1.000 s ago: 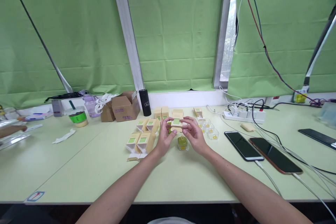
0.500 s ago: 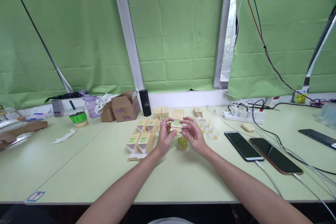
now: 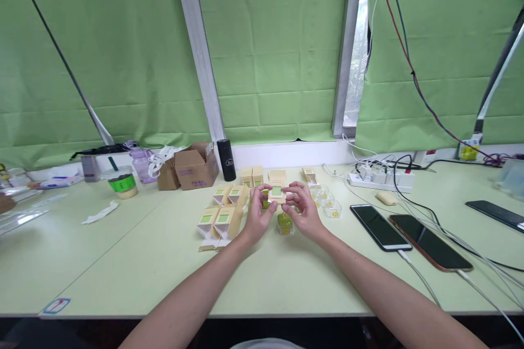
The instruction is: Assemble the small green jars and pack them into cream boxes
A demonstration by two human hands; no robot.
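Note:
Both my hands hold one small tan carton with a green label [image 3: 277,193] just above the table. My left hand [image 3: 257,214] pinches its left side and my right hand [image 3: 303,212] pinches its right side, fingers curled. Directly below the carton stands a small clear jar of green and yellow contents [image 3: 285,223]. Several more tan cartons [image 3: 223,212] lie to the left of my left hand. A few small clear jars [image 3: 329,203] sit just right of my right hand.
Two phones [image 3: 380,227] on cables lie at the right, with a power strip [image 3: 380,179] and tangled wires behind. A brown cardboard box [image 3: 195,166], black cylinder [image 3: 226,160] and green-banded cup [image 3: 121,181] stand near the back. Green blinds hang behind.
My hands have drawn slightly closer together around the carton and lowered it a little. Another person's hand at the far left edge has pulled back almost out of view.

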